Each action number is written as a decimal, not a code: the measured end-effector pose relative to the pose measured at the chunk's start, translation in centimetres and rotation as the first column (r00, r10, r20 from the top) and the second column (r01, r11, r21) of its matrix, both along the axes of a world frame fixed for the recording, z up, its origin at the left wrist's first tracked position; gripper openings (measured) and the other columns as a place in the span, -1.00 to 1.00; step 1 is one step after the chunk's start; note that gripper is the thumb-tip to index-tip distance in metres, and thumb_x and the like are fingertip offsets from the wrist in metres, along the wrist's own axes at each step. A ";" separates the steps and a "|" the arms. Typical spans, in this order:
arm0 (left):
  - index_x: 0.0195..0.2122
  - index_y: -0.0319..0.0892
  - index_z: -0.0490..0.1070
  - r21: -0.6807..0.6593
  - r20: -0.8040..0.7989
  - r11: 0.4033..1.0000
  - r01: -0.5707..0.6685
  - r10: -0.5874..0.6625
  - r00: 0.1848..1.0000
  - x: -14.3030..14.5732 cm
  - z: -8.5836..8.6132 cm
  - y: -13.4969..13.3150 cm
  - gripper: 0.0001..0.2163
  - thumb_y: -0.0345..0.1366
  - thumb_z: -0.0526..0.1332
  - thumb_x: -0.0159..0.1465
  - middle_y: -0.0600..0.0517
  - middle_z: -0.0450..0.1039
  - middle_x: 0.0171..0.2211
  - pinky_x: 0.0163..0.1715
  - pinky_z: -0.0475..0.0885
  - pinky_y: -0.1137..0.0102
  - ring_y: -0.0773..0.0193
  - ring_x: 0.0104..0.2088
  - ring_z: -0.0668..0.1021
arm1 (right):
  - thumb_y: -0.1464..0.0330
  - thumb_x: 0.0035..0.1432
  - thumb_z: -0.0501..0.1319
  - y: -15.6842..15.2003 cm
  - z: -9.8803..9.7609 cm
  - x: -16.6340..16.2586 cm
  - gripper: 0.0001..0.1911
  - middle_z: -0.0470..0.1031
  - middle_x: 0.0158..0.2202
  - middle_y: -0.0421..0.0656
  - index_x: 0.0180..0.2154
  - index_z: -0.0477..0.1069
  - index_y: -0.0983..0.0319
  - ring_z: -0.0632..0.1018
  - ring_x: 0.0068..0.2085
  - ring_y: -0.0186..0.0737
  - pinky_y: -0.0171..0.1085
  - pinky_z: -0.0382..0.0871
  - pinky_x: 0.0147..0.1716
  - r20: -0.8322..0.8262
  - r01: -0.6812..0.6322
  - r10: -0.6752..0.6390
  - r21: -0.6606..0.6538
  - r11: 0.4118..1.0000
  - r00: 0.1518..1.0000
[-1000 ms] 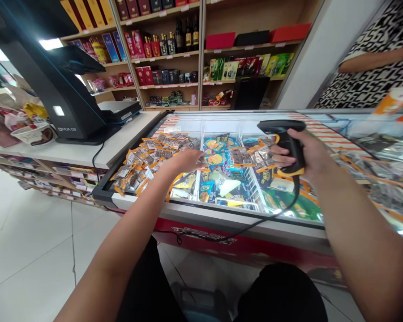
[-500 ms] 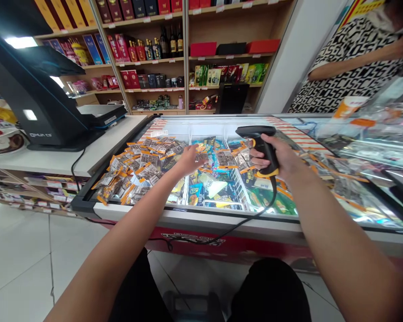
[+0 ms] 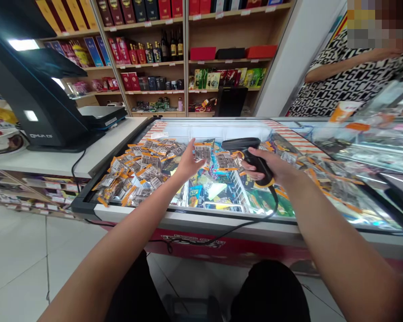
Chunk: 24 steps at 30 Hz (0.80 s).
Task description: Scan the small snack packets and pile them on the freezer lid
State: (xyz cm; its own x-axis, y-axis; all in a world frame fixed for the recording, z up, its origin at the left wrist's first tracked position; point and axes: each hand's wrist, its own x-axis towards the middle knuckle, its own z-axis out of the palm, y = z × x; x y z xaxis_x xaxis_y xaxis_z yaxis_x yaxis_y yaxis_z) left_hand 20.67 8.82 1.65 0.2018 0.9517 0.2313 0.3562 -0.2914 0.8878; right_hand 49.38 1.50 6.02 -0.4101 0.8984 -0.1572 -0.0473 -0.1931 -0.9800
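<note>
My right hand (image 3: 272, 166) grips a black and yellow handheld barcode scanner (image 3: 246, 150) by its handle, with the head turned to the left. Its black cable runs down over the freezer's front edge. My left hand (image 3: 189, 164) is over the glass top, thumb and fingers spread apart. A small clear packet with orange edges (image 3: 202, 153) shows at the gap between them; whether the fingers touch it is unclear. A similar packet (image 3: 225, 160) lies between the two hands. To the left, a pile of such packets (image 3: 143, 167) covers the glass.
More packets (image 3: 332, 185) lie on the right. Bagged goods sit in white wire baskets (image 3: 237, 188) inside the chest freezer (image 3: 127, 214). A scale with a screen (image 3: 50, 112) stands on the left counter. Another person (image 3: 342, 76) stands at the far right, near an orange-white cup (image 3: 344, 112).
My right hand has moved the scanner left and slightly down, toward the packets in the middle. The fingers of my left hand have spread wider, with one digit now pointing up.
</note>
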 end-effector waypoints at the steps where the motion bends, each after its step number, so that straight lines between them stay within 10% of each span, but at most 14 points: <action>1: 0.66 -0.07 0.09 0.036 0.001 0.999 0.004 -0.004 1.000 0.1 -0.3 0.2 -0.05 -0.44 0.51 0.33 -0.33 0.37 0.46 0.25 0.60 -0.01 -0.11 0.21 0.62 | -0.17 0.29 0.46 0.0 -0.1 0.0 -0.38 0.27 -0.51 -0.32 -0.29 0.28 0.17 0.23 -0.64 -0.47 -0.38 0.10 -0.65 -0.010 -0.021 0.021 0.011 1.000 1.000; 18: 0.60 -0.05 0.06 0.241 -0.139 0.969 0.053 -0.020 0.990 0.3 -1.8 0.7 -0.14 -0.37 0.46 0.38 -0.32 0.27 0.48 0.44 0.45 -0.07 -0.14 0.43 0.48 | -0.12 0.28 0.51 0.0 0.2 -0.2 -0.41 0.32 -0.51 -0.37 -0.11 0.40 0.20 0.19 -0.67 -0.50 -0.41 0.06 -0.68 -0.162 -0.069 0.084 0.095 0.993 0.983; 24: 0.26 -0.20 0.45 0.259 -0.518 0.942 0.211 -0.049 0.854 -0.9 -1.0 -0.9 -0.63 -0.18 0.32 0.50 -0.33 0.41 0.25 0.42 0.45 -0.09 -0.18 0.33 0.54 | -0.06 0.18 0.58 0.3 0.7 0.5 -0.39 0.26 -0.51 -0.38 -0.11 0.35 0.19 0.20 -0.63 -0.51 -0.42 0.15 -0.63 -0.233 0.160 -0.135 0.095 0.982 0.963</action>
State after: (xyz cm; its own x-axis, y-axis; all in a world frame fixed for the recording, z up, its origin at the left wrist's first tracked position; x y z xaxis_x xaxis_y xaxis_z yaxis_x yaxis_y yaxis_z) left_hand 19.75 7.93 0.65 0.4835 0.8105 0.3307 0.6648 -0.5858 0.4635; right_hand 49.84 1.79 6.76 -0.2849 0.9581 0.0292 -0.2887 -0.0568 -0.9557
